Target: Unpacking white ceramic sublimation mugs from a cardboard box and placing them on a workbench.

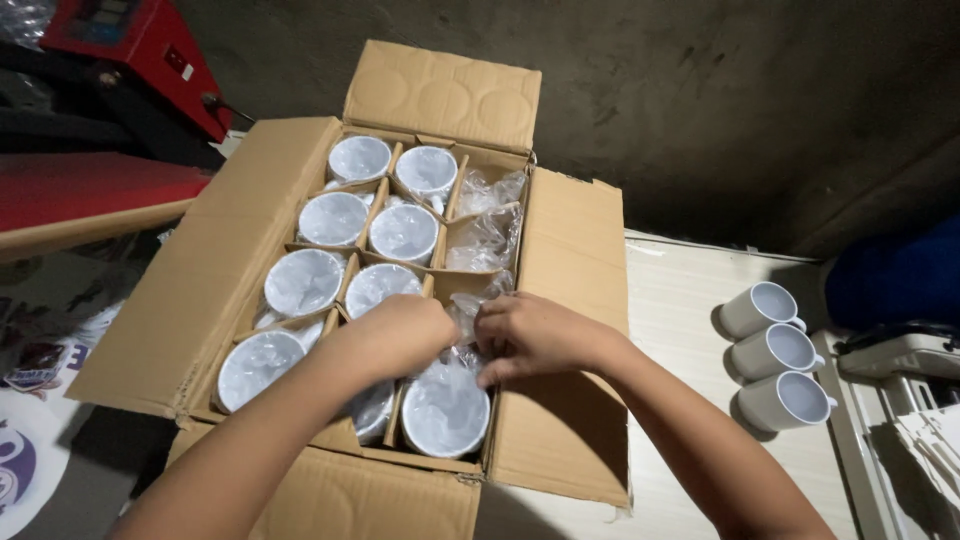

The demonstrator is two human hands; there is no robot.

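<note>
An open cardboard box [575, 260] holds several white mugs in clear plastic wrap, set in cardboard dividers. Both my hands reach into its near right part. My left hand [400, 335] is curled over a cell in the middle column. My right hand [530, 335] pinches crumpled clear plastic [462, 320] between the two hands, just above a wrapped mug [445, 412] in the near right cell. The fingertips are hidden in the plastic. The far cells of the right column hold only loose plastic wrap [487, 220].
Three unwrapped white mugs [775, 350] lie on the pale tabletop [680, 300] at the right. A red machine [140, 50] stands at the far left, with printed sheets [40, 400] below it. A pale device [900, 360] sits at the right edge.
</note>
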